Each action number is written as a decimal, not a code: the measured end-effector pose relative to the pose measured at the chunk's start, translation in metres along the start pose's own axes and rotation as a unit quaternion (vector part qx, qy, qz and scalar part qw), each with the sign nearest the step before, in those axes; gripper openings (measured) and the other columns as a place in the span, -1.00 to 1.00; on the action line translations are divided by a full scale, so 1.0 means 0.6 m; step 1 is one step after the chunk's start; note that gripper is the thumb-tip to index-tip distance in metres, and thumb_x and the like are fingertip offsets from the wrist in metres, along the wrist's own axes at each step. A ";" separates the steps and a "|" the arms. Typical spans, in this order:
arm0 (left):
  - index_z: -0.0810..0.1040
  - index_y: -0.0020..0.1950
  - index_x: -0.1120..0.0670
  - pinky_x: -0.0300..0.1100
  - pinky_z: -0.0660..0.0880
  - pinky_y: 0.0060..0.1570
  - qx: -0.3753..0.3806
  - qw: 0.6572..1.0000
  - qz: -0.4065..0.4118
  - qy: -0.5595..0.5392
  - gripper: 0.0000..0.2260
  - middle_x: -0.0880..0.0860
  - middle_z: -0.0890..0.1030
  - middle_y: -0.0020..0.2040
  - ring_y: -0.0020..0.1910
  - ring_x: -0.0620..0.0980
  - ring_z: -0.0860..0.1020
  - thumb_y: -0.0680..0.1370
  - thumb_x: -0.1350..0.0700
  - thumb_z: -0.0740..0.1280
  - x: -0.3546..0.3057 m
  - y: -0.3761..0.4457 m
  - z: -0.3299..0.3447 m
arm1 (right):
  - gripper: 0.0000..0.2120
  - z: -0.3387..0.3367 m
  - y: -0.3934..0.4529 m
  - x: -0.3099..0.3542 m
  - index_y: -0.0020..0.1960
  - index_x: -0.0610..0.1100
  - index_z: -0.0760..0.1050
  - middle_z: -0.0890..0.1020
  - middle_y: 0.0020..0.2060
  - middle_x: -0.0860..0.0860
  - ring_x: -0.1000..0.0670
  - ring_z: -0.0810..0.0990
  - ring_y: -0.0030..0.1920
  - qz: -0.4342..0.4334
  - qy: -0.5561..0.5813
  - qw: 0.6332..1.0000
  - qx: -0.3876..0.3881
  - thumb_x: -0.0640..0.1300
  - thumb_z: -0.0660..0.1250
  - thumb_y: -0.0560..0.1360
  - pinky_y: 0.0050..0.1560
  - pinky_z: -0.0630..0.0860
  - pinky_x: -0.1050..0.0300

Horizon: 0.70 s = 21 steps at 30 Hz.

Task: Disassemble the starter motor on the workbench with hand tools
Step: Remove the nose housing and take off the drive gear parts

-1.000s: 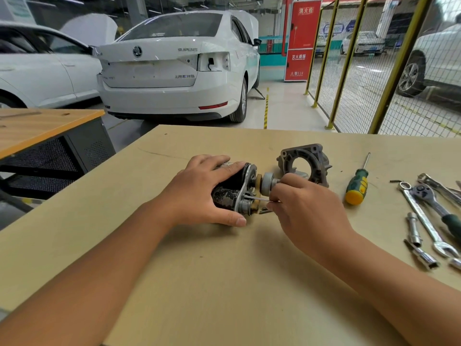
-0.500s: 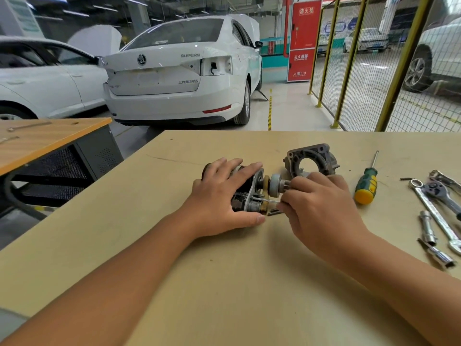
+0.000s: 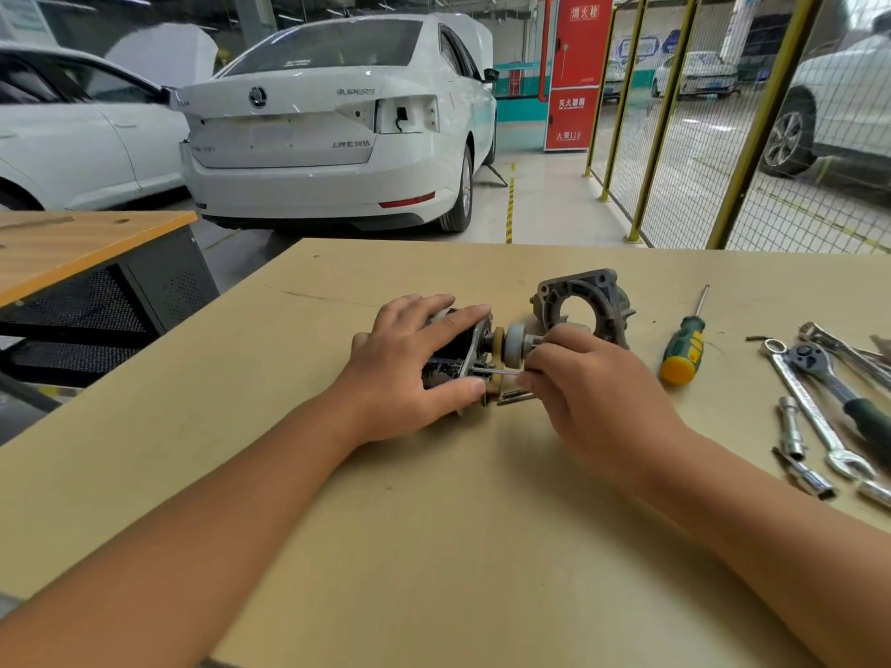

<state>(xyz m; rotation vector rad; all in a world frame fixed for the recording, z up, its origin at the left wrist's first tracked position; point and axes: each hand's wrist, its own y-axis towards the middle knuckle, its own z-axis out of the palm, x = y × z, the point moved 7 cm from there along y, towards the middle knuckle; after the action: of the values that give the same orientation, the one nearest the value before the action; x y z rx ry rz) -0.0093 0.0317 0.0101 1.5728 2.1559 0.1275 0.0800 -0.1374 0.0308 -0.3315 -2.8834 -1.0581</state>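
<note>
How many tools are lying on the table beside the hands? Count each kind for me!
Screwdriver with a green-and-yellow handle: 1
Long silver spanner: 1
Ratchet with a dark green handle: 1
Silver tube-shaped sockets: 3
Total: 6
There is also a silver tool at the right edge, too cut off to name.

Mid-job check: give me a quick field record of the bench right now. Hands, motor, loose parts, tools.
left hand: grips the motor body, holding it on the workbench
right hand: pinches a thin through-bolt at the motor's open end
end housing: off, lying behind the right hand
screwdriver: lying right of the housing
ratchet: far right with wrenches and sockets
</note>
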 end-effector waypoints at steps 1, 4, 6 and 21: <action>0.07 0.53 -0.53 0.34 0.30 0.38 0.002 1.000 0.000 0.001 -0.32 -0.21 0.22 0.59 0.60 -0.06 0.09 0.41 -0.48 0.16 -0.001 0.000 0.001 | -0.91 0.001 -0.001 -0.003 -0.03 -0.16 0.63 0.56 -0.15 -0.04 -0.19 0.57 -0.28 0.007 -0.005 1.000 -0.003 -0.15 0.40 0.57 -0.39 0.53 -0.03; 0.05 0.53 -0.53 0.34 0.28 0.39 0.015 1.000 -0.004 -0.001 -0.26 -0.20 0.18 0.61 0.61 -0.05 0.05 0.37 -0.48 0.19 -0.002 -0.001 0.000 | -0.91 0.000 -0.002 -0.001 -0.05 -0.14 0.66 0.56 -0.18 -0.04 -0.20 0.58 -0.30 0.011 -0.006 1.000 -0.014 -0.13 0.42 0.56 -0.42 0.53 -0.03; 0.04 0.53 -0.54 0.35 0.24 0.41 0.030 1.000 0.001 0.000 -0.23 -0.19 0.11 0.64 0.63 -0.05 0.00 0.34 -0.49 0.22 -0.004 -0.002 0.000 | -0.92 -0.005 -0.001 -0.001 -0.08 -0.13 0.67 0.57 -0.21 -0.04 -0.20 0.58 -0.32 0.014 -0.005 1.000 -0.021 -0.13 0.45 0.54 -0.43 0.54 -0.04; 0.50 0.12 -0.50 0.33 0.14 0.42 0.034 0.996 0.047 -0.072 -0.61 -0.27 0.16 0.61 0.60 -0.15 0.06 0.31 -0.45 0.40 -0.015 -0.004 -0.007 | -0.87 -0.014 -0.003 0.002 -0.18 -0.08 0.63 0.60 -0.23 0.03 -0.15 0.54 -0.15 0.036 -0.078 0.995 -0.059 -0.06 0.54 0.43 -0.13 0.38 -0.03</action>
<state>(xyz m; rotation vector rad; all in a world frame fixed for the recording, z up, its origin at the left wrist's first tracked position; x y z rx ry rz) -0.0112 0.0230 0.0157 1.6684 1.9963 -0.0281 0.0779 -0.1438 0.0360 -0.5444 -2.9237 -1.2450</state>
